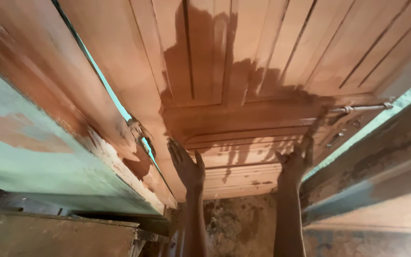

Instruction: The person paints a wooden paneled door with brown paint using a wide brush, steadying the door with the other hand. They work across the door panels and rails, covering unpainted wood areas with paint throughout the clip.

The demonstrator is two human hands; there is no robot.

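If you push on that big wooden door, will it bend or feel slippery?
Probably stiff: the door has thick panels and frames. The dark wet-looking patch may feel slick or sticky. The left hand lies flat on it; the right hand is at the patch's edge.

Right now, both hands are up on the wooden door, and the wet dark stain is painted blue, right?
Not quite. In the head view the left hand and right hand are up on the wooden door, but the wet stain is reddish-brown, not blue.
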